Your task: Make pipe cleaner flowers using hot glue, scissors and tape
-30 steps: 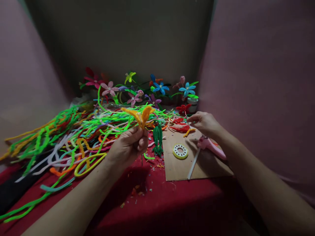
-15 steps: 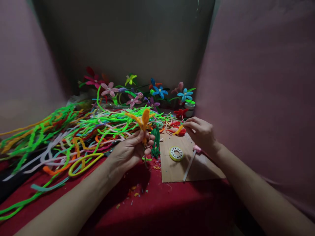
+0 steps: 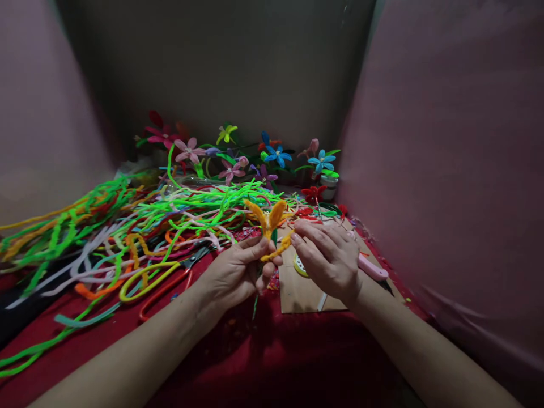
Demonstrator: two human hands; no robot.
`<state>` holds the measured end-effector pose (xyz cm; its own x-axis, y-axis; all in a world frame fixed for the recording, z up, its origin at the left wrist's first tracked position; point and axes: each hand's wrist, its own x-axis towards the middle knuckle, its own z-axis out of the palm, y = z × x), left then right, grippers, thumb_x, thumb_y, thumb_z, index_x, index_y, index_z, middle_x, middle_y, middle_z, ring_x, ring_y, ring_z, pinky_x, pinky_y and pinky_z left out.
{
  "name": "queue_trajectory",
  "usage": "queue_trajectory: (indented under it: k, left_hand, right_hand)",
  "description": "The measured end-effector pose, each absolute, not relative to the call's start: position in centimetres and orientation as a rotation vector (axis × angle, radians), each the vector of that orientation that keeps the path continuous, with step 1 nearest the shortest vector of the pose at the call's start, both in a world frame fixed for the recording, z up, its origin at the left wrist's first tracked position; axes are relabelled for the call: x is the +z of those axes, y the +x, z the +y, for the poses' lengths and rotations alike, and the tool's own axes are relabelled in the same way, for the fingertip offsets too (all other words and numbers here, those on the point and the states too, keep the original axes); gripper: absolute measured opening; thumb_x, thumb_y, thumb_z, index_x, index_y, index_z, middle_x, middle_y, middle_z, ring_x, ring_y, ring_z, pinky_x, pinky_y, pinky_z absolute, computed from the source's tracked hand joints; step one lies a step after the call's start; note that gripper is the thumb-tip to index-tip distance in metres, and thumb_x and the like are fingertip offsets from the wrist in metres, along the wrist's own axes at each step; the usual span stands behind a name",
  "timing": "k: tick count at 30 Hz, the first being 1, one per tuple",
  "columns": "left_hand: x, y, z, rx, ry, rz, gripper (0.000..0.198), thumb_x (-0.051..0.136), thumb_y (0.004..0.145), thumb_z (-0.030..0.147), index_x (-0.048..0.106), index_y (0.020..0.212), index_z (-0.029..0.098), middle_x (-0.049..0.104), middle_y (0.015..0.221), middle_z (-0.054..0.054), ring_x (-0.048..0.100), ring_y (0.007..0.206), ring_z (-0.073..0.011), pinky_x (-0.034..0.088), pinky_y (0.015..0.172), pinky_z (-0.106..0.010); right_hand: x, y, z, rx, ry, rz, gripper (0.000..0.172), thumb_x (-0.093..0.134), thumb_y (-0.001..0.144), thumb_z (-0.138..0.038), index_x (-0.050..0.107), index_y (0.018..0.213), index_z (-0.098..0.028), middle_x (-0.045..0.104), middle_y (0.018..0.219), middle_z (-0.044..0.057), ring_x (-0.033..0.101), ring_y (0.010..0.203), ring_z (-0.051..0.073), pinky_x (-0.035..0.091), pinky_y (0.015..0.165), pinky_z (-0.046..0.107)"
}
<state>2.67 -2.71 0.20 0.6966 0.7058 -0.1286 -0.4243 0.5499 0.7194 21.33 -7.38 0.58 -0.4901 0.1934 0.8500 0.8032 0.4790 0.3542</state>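
Note:
An orange pipe-cleaner flower [image 3: 268,218] stands upright in my left hand [image 3: 238,269], its base pinched between thumb and fingers. Its thin stem points down below that hand. My right hand [image 3: 329,258] is closed on one end of a short orange pipe-cleaner piece [image 3: 281,247], and the other end lies against the fingers of my left hand near the flower's base. Under the right hand is a cardboard sheet [image 3: 293,294], with a roll of yellow-rimmed tape [image 3: 298,265] partly hidden behind the fingers.
Loose pipe cleaners [image 3: 204,204] heap up at left and centre. Scissors [image 3: 193,258] with yellow and red handles lie left of my left hand. A pink-handled tool [image 3: 373,266] rests on the cardboard's right. Finished flowers [image 3: 276,156] stand at the back on the red cloth [image 3: 238,362].
My right hand has come left and nearer with the orange piece, up to the flower. My left hand has shifted slightly right with the flower. The scissors and pink-handled tool show more fully.

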Motion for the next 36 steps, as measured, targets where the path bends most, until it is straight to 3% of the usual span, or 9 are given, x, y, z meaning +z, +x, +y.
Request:
queue_trajectory:
  k: [5,9,13,19,25,28,31,36]
  left_hand:
    - [0.0,3.2,-2.7,0.823,0.655,0.470,0.010,0.057,0.082,0.007,0.063,0.074,0.010,0.060,0.064,0.000,0.057,0.044,-0.0065,0.045,0.035,-0.014]
    - [0.1,3.2,-2.8,0.750,0.746,0.453,0.007,0.059,0.082,0.010,0.063,0.076,0.010,0.063,0.067,-0.003,0.060,0.047,-0.0104,0.049,0.035,-0.018]
    - [0.2,3.0,-3.0,0.634,0.819,0.417,0.010,0.061,0.082,0.014,0.063,0.074,0.009,0.066,0.068,-0.009,0.061,0.049,-0.0115,0.051,0.038,-0.018]
    - [0.1,3.0,-3.1,0.713,0.791,0.383,0.009,0.061,0.081,0.011,0.066,0.073,0.009,0.064,0.065,-0.006,0.059,0.048,-0.0092,0.051,0.038,-0.017]
    - [0.2,2.9,-2.7,0.790,0.722,0.433,0.023,0.050,0.086,0.006,0.066,0.070,0.007,0.063,0.065,-0.007,0.057,0.047,-0.0072,0.047,0.036,-0.013]
    - [0.3,2.7,-2.4,0.803,0.693,0.456,0.026,0.047,0.087,0.007,0.066,0.069,0.007,0.062,0.066,-0.008,0.055,0.046,-0.0061,0.045,0.034,-0.011]
    - [0.4,2.7,-2.2,0.786,0.681,0.459,0.027,0.047,0.088,0.007,0.065,0.068,0.007,0.061,0.065,-0.009,0.054,0.046,-0.0059,0.043,0.033,-0.010]
    - [0.5,2.8,-2.2,0.784,0.690,0.493,0.026,0.047,0.087,0.007,0.064,0.067,0.008,0.058,0.062,-0.007,0.052,0.043,-0.0056,0.039,0.031,-0.010]
  right_hand:
    - [-0.7,20.5,-7.8,-0.892,-0.908,-1.860,0.029,0.059,0.081,-0.008,0.060,0.105,-0.024,0.067,0.103,0.008,0.062,0.100,0.020,0.055,0.079,0.036]
    - [-1.1,20.3,-7.9,-0.822,-0.931,-1.824,0.038,0.058,0.080,-0.004,0.058,0.109,-0.028,0.065,0.103,0.006,0.061,0.101,0.021,0.055,0.080,0.039]
    - [-1.0,20.7,-7.8,-0.818,-0.916,-1.821,0.037,0.057,0.080,-0.004,0.056,0.108,-0.029,0.063,0.103,0.006,0.061,0.100,0.021,0.056,0.079,0.039]
    - [-1.4,20.6,-7.7,-0.658,-0.919,-1.746,0.038,0.056,0.079,-0.001,0.059,0.107,-0.027,0.061,0.100,0.007,0.062,0.094,0.019,0.056,0.078,0.036]
    - [-1.0,21.9,-8.8,-0.535,-1.055,-1.640,0.040,0.052,0.082,-0.003,0.059,0.114,-0.027,0.061,0.106,0.007,0.061,0.099,0.019,0.052,0.087,0.040]
    - [-1.8,25.2,-10.0,-0.549,-1.344,-1.550,0.032,0.053,0.083,-0.012,0.060,0.112,-0.024,0.060,0.105,0.009,0.059,0.098,0.023,0.050,0.087,0.045]
    - [-3.8,29.2,-11.4,-0.626,-1.853,-1.574,0.038,0.053,0.082,-0.022,0.055,0.119,-0.013,0.061,0.104,0.016,0.054,0.098,0.031,0.046,0.084,0.049]
    - [-6.1,32.0,-12.3,-0.511,-2.284,-1.678,0.040,0.047,0.082,-0.024,0.055,0.120,-0.012,0.062,0.093,0.015,0.055,0.083,0.028,0.045,0.072,0.040]
